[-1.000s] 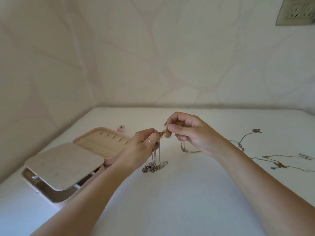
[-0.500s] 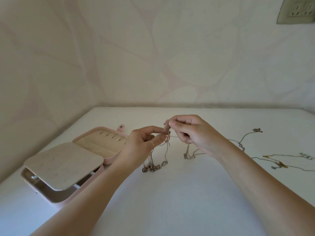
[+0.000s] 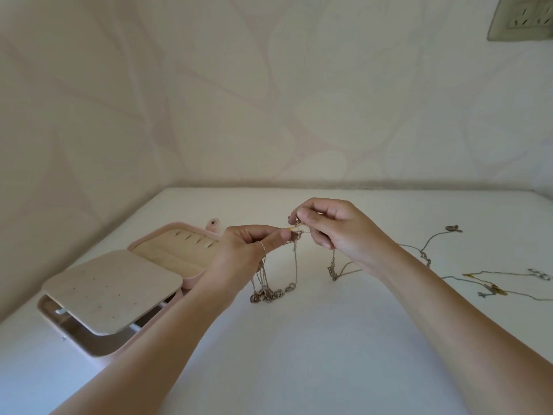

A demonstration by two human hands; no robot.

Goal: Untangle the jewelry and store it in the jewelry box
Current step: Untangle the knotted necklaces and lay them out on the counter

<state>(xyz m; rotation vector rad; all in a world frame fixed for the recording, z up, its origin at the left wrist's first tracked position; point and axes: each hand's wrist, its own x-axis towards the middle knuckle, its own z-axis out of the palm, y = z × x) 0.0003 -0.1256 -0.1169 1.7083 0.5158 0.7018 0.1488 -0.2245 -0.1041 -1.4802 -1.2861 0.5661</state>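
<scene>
A tangle of thin silver chains [image 3: 270, 290] hangs between my hands above the white table, its lower loops resting on the surface. My left hand [image 3: 245, 259] pinches the chains at the knot. My right hand [image 3: 338, 232] pinches the same knot from the right, and one chain end [image 3: 332, 269] dangles below it. The pink jewelry box [image 3: 119, 295] lies open at the left, its beige inner flap [image 3: 110, 290] raised over the lower tray.
More loose chains lie on the table at the right: a silver one with a pendant [image 3: 431, 244] and a gold and silver pair [image 3: 493, 287]. Walls close the table at the back and left. A wall socket [image 3: 522, 20] sits top right.
My hands have drawn slightly apart, stretching a short length of chain between them. My right hand has risen a little, and the hanging loops have shifted.
</scene>
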